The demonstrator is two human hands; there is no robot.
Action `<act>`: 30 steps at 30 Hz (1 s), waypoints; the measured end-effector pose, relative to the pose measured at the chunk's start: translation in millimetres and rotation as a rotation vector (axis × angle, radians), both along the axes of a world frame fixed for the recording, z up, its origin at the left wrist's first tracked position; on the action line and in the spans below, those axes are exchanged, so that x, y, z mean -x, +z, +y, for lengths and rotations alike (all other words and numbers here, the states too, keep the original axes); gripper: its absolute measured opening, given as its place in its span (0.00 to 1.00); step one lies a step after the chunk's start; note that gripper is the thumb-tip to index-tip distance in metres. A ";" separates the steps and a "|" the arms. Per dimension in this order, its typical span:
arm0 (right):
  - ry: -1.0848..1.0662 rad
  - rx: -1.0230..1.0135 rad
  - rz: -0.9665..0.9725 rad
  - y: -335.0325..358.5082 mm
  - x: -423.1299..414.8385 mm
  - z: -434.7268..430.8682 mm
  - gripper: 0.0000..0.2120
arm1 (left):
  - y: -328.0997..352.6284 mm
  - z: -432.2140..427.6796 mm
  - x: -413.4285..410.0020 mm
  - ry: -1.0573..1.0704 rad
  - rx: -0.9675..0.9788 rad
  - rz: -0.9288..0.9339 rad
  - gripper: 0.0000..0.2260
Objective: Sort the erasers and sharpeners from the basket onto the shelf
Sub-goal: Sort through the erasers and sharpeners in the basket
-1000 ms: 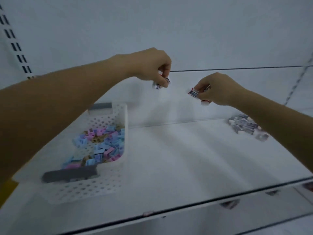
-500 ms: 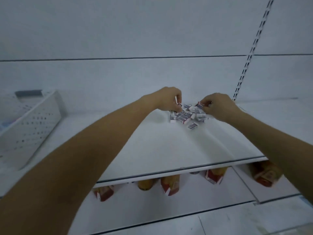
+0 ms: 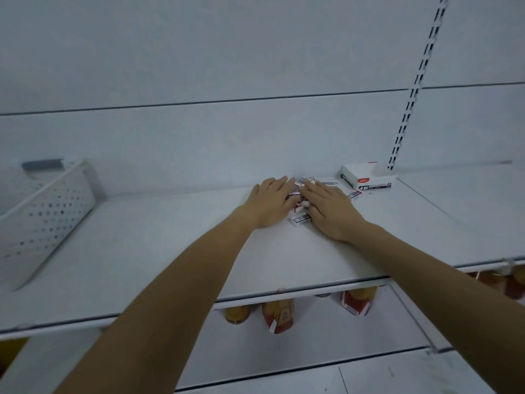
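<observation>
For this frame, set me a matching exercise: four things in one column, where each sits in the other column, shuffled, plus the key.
Things
1. basket
2. pile of erasers
3. 4B box
4. cartons

Places
A. on the lower shelf
B. under the flat left hand and right hand
C. at the far left of the shelf
D. at the back of the shelf, by the slotted upright

Pairs: 1-C; 2-B; 3-D; 4-A
</observation>
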State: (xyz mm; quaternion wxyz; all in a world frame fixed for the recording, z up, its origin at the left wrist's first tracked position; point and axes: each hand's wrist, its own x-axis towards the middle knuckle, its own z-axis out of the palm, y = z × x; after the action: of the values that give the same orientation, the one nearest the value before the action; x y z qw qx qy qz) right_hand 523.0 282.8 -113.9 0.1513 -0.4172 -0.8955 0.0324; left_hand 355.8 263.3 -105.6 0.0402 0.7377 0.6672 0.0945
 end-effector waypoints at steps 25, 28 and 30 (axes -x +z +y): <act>0.753 -0.090 -0.079 131.4 314.8 -155.5 0.20 | 156.3 -242.9 323.2 0.297 -0.020 0.294 0.12; 0.721 0.040 -0.175 135.0 355.4 -166.3 0.19 | 149.2 -263.8 353.6 0.262 0.163 0.243 0.11; 0.658 0.132 -0.337 134.0 379.2 -170.9 0.23 | 137.5 -268.1 367.4 0.219 0.282 0.222 0.19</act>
State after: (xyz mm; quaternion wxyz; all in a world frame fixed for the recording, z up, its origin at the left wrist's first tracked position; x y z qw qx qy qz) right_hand 143.9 111.9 20.1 -0.0440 -0.1155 -0.9900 0.0681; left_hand -11.6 -4.8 31.9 0.0588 0.6539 0.7502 -0.0779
